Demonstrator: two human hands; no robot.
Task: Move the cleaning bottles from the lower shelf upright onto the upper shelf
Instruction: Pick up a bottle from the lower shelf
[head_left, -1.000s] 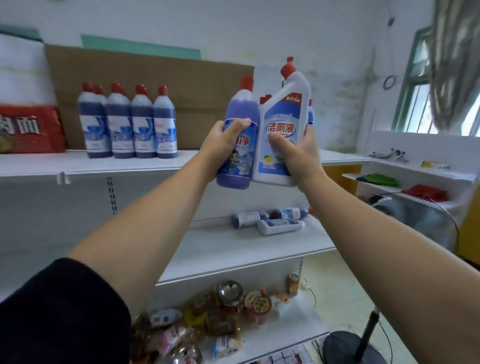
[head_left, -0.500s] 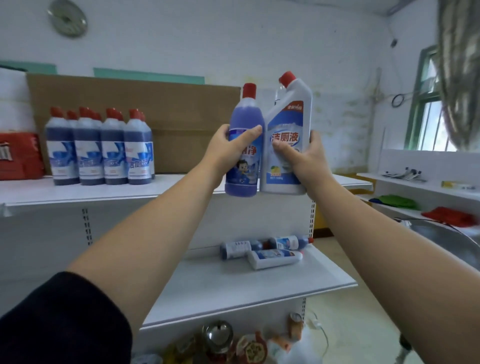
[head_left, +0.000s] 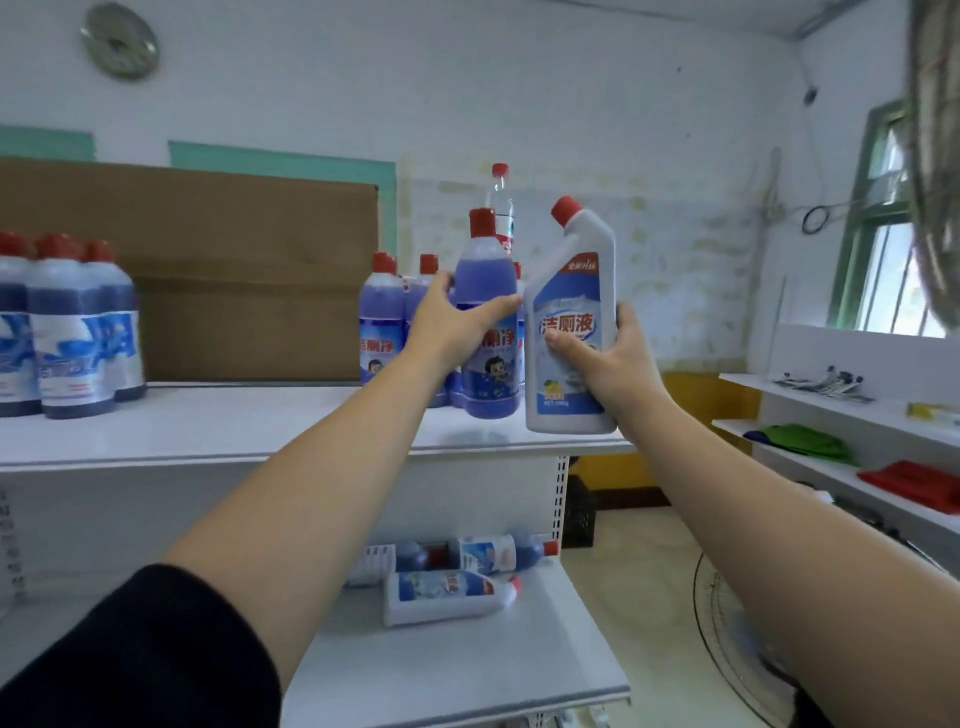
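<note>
Two bottles were in hand, one per hand, both upright at upper-shelf height. Left hand was wrapped around the waist of the purple bottle, thumb across its label, fingers behind. Its base looked at or just above the upper shelf; contact could not be told. Right hand gripped the white angled-neck bottle from its right side, thumb on the front label, base hanging past the shelf's front edge, not yet over the board.

Just behind the left grip stood a cluster of purple bottles, red caps up, close to touching the held one. A clear tall bottle rose behind them.

Judgement for the step: set the purple bottle flat first, beside the cluster rather than into it, since a nudge could topple neighbours. Then carry the white one further in, right of the purple, base fully on the board before letting go. Its offset neck suggested a top-heavy lean; a level base mattered.

Well below the grips, three bottles lay on their sides on the lower shelf, left to move. Far left of the grips, a second group stood upright.
</note>
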